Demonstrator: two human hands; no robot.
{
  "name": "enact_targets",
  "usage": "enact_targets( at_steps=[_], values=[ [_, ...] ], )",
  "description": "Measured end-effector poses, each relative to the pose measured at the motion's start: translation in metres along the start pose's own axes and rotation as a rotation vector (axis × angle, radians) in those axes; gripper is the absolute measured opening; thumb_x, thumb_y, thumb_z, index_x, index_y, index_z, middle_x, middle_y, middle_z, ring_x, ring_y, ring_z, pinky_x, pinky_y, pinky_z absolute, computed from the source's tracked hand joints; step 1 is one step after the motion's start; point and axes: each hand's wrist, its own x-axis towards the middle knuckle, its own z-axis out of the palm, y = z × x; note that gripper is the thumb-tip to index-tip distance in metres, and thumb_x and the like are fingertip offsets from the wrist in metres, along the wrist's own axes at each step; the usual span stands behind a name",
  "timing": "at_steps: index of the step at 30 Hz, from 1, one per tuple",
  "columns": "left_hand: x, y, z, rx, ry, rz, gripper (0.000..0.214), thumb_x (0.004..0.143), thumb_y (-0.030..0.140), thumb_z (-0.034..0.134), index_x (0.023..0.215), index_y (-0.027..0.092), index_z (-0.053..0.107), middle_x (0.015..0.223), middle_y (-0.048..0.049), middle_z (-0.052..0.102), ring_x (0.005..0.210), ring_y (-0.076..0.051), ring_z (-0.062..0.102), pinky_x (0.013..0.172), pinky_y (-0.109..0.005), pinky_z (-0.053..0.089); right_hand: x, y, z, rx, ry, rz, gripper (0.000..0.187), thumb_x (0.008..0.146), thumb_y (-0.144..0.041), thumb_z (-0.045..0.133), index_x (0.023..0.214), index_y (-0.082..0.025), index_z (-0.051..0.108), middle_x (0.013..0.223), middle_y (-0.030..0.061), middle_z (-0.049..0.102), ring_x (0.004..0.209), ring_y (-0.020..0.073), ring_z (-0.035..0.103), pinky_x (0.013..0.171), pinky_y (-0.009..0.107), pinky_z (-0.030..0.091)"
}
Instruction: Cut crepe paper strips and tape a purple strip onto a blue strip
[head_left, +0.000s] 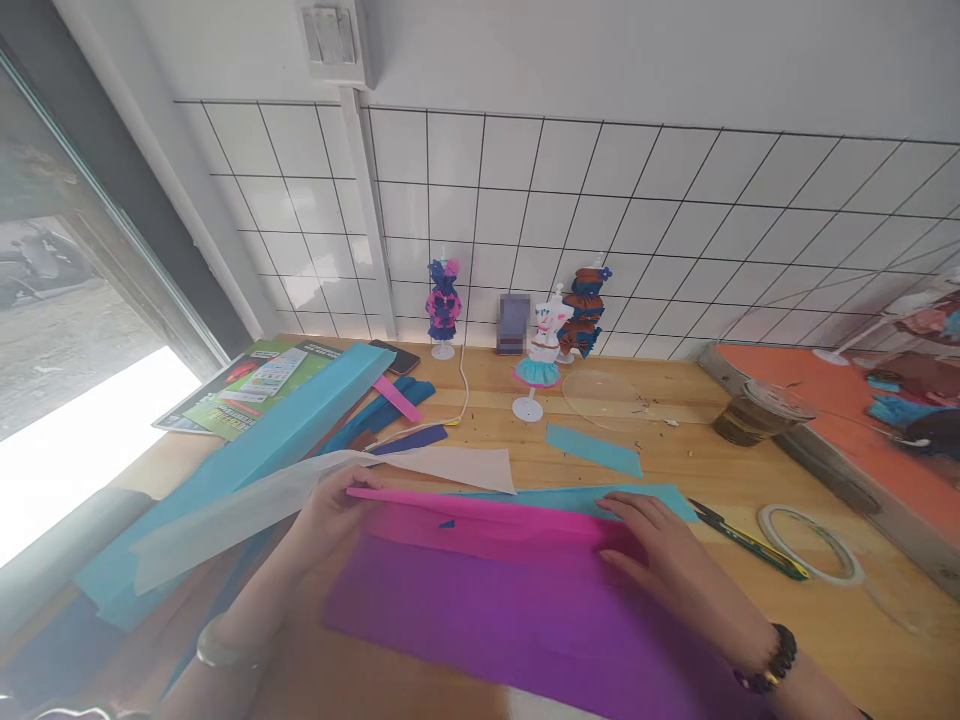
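Note:
A pink crepe paper sheet [487, 525] lies folded on a purple sheet [517, 610] on the wooden table [675, 450]. My left hand [334, 510] pinches the pink sheet's left end, fingers closed on its folded edge. My right hand [652, 545] rests flat on the pink sheet's right end, fingers stretched out and pressing down. A turquoise sheet [660, 497] peeks out from under the pink one. A white sheet [450, 465] lies just behind my left hand.
Long light-blue paper [285, 430] and magazines [247, 385] lie left. Three small dressed mannequins [544, 350] stand by the tiled wall. A turquoise scrap [592, 448], a cutter [742, 540], a tape ring [810, 545], a drink cup [757, 412] and an orange-topped tray [840, 400] sit right.

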Motion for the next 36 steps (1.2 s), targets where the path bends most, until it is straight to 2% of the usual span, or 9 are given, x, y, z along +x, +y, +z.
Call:
enact_targets(
  at_steps=[2, 5, 10, 14, 20, 23, 28, 32, 36],
  values=[
    [-0.001, 0.001, 0.001, -0.087, 0.007, -0.027, 0.013, 0.075, 0.032, 0.059, 0.079, 0.019, 0.058, 0.087, -0.0074, 0.061, 0.080, -0.020, 0.057, 0.062, -0.029, 0.048, 0.007, -0.003, 0.003, 0.020, -0.042, -0.046, 0.052, 0.079, -0.045, 0.051, 0.124, -0.019, 0.045, 0.123, 0.0103, 0.051, 0.113, 0.0241, 0.045, 0.097, 0.041, 0.035],
    [-0.002, 0.002, 0.002, -0.188, 0.020, -0.069, 0.017, 0.073, 0.034, 0.062, 0.077, 0.018, 0.057, 0.086, -0.0075, 0.060, 0.076, -0.019, 0.056, 0.058, -0.028, 0.048, 0.019, -0.021, 0.002, 0.096, -0.139, -0.127, 0.049, 0.083, -0.045, 0.045, 0.126, -0.021, 0.043, 0.117, 0.0097, 0.056, 0.106, 0.0230, 0.051, 0.091, 0.040, 0.039],
    [-0.002, 0.002, -0.002, -0.299, 0.276, -0.100, 0.022, 0.066, 0.035, 0.068, 0.075, 0.018, 0.058, 0.080, -0.0045, 0.061, 0.075, -0.018, 0.057, 0.060, -0.026, 0.047, 0.049, -0.052, -0.011, 0.197, -0.246, -0.256, 0.034, 0.090, -0.038, 0.030, 0.090, -0.022, 0.060, 0.086, 0.0048, 0.064, 0.077, 0.0173, 0.057, 0.067, 0.029, 0.044],
    [0.003, 0.004, -0.011, -0.610, 0.496, -0.179, 0.040, 0.063, 0.040, 0.070, 0.095, 0.021, 0.055, 0.080, -0.0018, 0.061, 0.066, -0.016, 0.058, 0.053, -0.025, 0.046, 0.085, -0.064, -0.022, 0.359, -0.277, -0.253, 0.034, 0.088, -0.042, 0.033, 0.076, -0.019, 0.056, 0.069, -0.0002, 0.057, 0.061, 0.0126, 0.049, 0.058, 0.025, 0.038],
    [0.011, 0.005, -0.019, -0.883, 0.557, -0.195, 0.040, 0.074, 0.054, 0.052, 0.100, 0.024, 0.052, 0.085, -0.0017, 0.060, 0.073, -0.014, 0.058, 0.055, -0.025, 0.046, 0.141, -0.097, -0.019, 0.851, -0.407, -0.146, 0.035, 0.081, -0.051, 0.045, 0.085, -0.019, 0.058, 0.062, -0.0055, 0.047, 0.050, 0.0061, 0.039, 0.045, 0.019, 0.029],
    [0.007, 0.004, -0.015, -0.764, 0.642, -0.134, 0.035, 0.079, 0.051, 0.047, 0.092, 0.020, 0.052, 0.070, -0.0001, 0.056, 0.061, -0.012, 0.053, 0.050, -0.023, 0.041, 0.169, -0.127, -0.009, 1.043, -0.409, -0.058, 0.033, 0.077, -0.050, 0.052, 0.080, -0.017, 0.057, 0.059, -0.0052, 0.047, 0.047, 0.0049, 0.039, 0.041, 0.018, 0.028],
    [-0.004, 0.005, -0.006, -0.325, 0.813, 0.072, 0.030, 0.084, 0.046, 0.042, 0.088, 0.018, 0.051, 0.064, 0.0012, 0.050, 0.054, -0.010, 0.047, 0.050, -0.023, 0.038, 0.211, -0.184, 0.014, 1.365, -0.512, 0.058, 0.020, 0.082, -0.037, 0.052, 0.085, -0.018, 0.054, 0.066, -0.0024, 0.054, 0.052, 0.0073, 0.049, 0.048, 0.020, 0.041],
    [-0.009, 0.004, -0.006, -0.070, 0.949, 0.257, 0.039, 0.082, 0.053, 0.038, 0.092, 0.017, 0.049, 0.069, -0.0008, 0.050, 0.059, -0.013, 0.049, 0.055, -0.029, 0.040, 0.227, -0.224, 0.042, 1.402, -0.534, 0.063, 0.017, 0.088, -0.032, 0.040, 0.091, -0.019, 0.051, 0.077, 0.0004, 0.060, 0.063, 0.0093, 0.055, 0.058, 0.023, 0.047],
    [-0.012, 0.007, -0.014, 0.098, 1.102, 0.417, 0.039, 0.084, 0.051, 0.034, 0.095, 0.017, 0.048, 0.080, -0.0054, 0.052, 0.074, -0.018, 0.053, 0.067, -0.036, 0.042, 0.218, -0.245, 0.071, 1.316, -0.676, 0.015, 0.012, 0.076, -0.025, 0.058, 0.085, -0.018, 0.053, 0.075, -0.0008, 0.060, 0.064, 0.0098, 0.055, 0.056, 0.022, 0.044]
  ],
)
